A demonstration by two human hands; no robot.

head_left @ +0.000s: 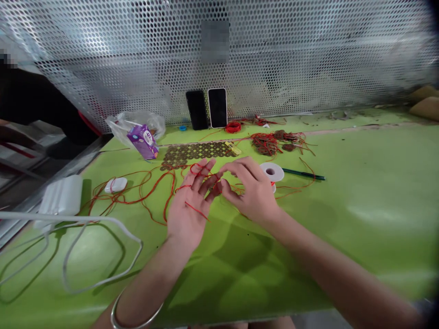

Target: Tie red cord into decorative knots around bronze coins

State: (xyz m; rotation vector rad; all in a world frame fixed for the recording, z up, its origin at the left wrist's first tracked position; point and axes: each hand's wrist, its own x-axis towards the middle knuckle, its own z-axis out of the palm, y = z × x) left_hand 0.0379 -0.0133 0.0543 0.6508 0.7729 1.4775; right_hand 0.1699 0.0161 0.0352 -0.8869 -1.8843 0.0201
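Between the two hands, low at the middle of the green surface [343, 196], runs the red thread [200, 170]. It loops over the spread, open fingers of the left hand [187, 212] and crosses its palm, while the right hand [248, 192] pinches it with closed fingers at the left fingertips. Loose lengths trail left across the surface. Just beyond, brown coins [195, 152] lie flat in rows, unthreaded. Farther right, a heap of tied coins [274, 142] sits tangled in red, so some look finished and many not. A white spool [271, 172] stands just beside the right hand. At the left, a clear plastic bag [118, 125] holds a purple carton [143, 140].
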